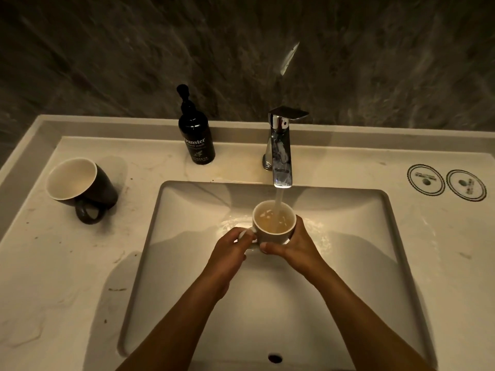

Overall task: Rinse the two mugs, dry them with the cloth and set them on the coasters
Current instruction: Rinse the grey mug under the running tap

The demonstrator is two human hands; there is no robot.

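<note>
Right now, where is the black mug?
In the head view, the black mug lies on its side on the counter, left of the sink, near the soap bottle.

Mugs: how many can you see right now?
2. A white mug held under the running tap over the sink; a dark mug on the counter, left. None seems hidden.

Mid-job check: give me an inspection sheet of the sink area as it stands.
Surface: pale marble-look counter, specks; basin wet.
Job's things: white mug under running tap, filling; dark mug on its side, left; two coasters bare, right; cloth not seen.
Clutter: hand wash bottle.
Grippers: left hand holds the mug's handle; right hand grips its body.
Cables: nothing seen.
Surroundings: dark stone wall.
</note>
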